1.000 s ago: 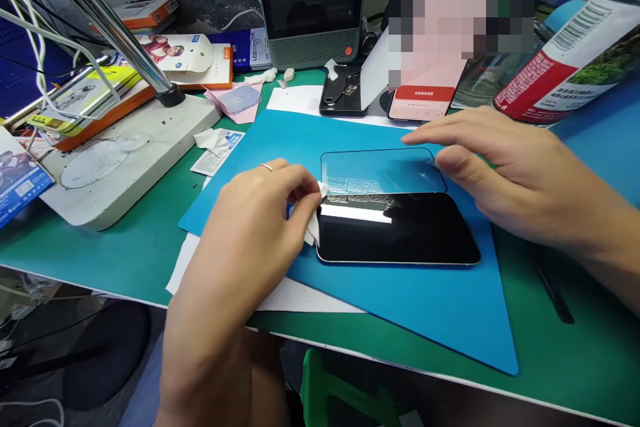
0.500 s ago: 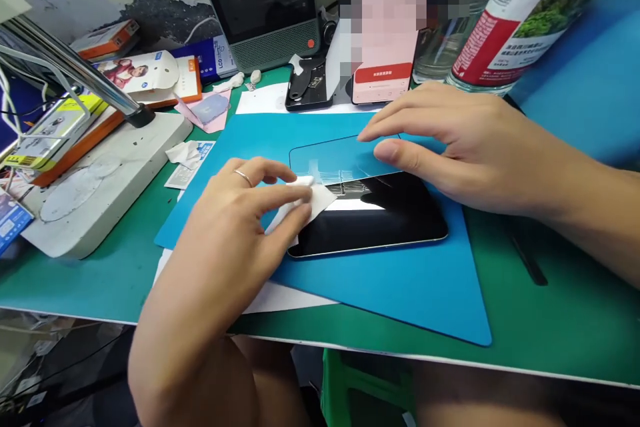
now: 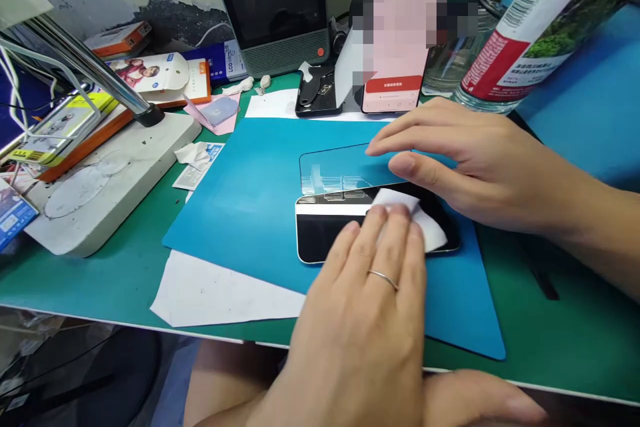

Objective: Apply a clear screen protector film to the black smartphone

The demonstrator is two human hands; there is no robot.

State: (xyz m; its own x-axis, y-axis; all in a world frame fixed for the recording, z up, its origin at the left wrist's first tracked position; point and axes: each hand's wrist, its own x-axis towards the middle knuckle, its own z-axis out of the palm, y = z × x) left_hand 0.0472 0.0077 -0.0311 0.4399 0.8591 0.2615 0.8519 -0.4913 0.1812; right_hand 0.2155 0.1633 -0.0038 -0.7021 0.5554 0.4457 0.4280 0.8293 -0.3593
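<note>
A black-screened phone point(image 3: 320, 233) lies on a blue mat point(image 3: 240, 193). My left hand point(image 3: 370, 300), wearing a ring, presses a white wipe point(image 3: 433, 230) against the right part of the screen with its fingers stretched flat; its thumb sticks out to the side. Along the phone's far edge is a clear screen protector point(image 3: 330, 170) with a thin dark outline. Over the protector's right end is my right hand point(image 3: 460, 160), thumb and fingers apart; whether its fingertips touch the protector, I cannot tell.
Beyond the mat stand a lit phone point(image 3: 393, 93), a dark phone back point(image 3: 320, 93), a smart display point(image 3: 280, 20) and a large water bottle point(image 3: 525, 40). A white lamp base point(image 3: 100, 180) and boxes fill the left. White paper point(image 3: 220, 293) lies partly under the mat.
My left hand has moved right across the phone with the wipe, going from a pinch to flat fingers. My right hand stays over the protector. The view has shifted slightly.
</note>
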